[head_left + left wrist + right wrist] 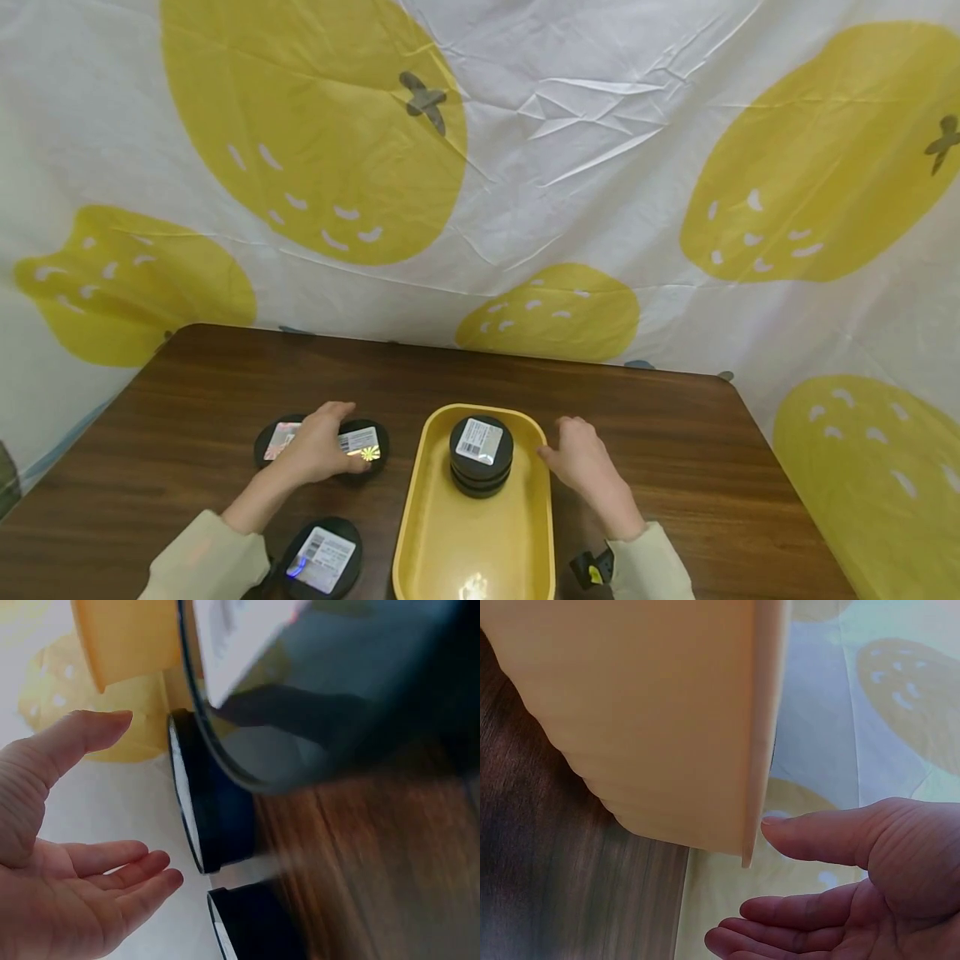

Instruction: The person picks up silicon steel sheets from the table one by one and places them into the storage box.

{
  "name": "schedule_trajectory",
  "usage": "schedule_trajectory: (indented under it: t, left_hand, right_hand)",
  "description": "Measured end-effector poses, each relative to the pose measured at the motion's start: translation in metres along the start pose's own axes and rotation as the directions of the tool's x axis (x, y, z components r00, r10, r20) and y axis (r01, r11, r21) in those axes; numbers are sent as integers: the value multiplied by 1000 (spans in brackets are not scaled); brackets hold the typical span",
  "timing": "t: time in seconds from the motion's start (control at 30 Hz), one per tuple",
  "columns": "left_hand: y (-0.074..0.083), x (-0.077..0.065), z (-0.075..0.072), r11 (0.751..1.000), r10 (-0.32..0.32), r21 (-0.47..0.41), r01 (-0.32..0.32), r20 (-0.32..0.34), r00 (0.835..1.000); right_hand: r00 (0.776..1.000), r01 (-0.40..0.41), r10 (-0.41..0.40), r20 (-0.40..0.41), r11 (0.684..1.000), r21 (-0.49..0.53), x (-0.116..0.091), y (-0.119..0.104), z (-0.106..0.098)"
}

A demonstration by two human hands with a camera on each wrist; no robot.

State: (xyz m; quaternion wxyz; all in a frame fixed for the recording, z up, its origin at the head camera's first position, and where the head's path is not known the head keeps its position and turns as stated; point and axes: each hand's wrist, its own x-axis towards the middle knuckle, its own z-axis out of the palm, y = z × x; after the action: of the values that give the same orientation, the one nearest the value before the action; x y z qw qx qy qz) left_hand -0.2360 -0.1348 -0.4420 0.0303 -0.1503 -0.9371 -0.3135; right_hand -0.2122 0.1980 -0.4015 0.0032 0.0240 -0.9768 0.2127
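My left hand is above two round black tubs with white labels, one tub at its left and another tub by its thumb. In the left wrist view the fingers of the hand are extended, with a gap to the tubs. A third black tub lies nearer me, below the left wrist. Stacked black tubs stand at the far end of the yellow tray. Just outside the tray's right rim is my right hand, holding nothing, its thumb close to the rim in the right wrist view.
A dark brown wooden table carries everything. Behind it hangs a white curtain printed with yellow lemons. A small black device sits at my right wrist beside the tray.
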Motion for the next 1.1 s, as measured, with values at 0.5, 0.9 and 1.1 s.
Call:
schedule_trajectory:
  t: [0.5,0.9,1.1]
  left_hand:
    - [-5,3,5,998,28,52,-30,31,999]
    - [-9,7,7,996,1,89,-10,91,996]
    - [-8,7,7,995,-15,97,5,102,995]
  right_hand:
    - [1000,9,-9,10,1000,2,-1,2,1]
    - [1000,25,-26,12,1000,13,-3,4,2]
    - [999,51,-52,13,996,72,-5,5,4]
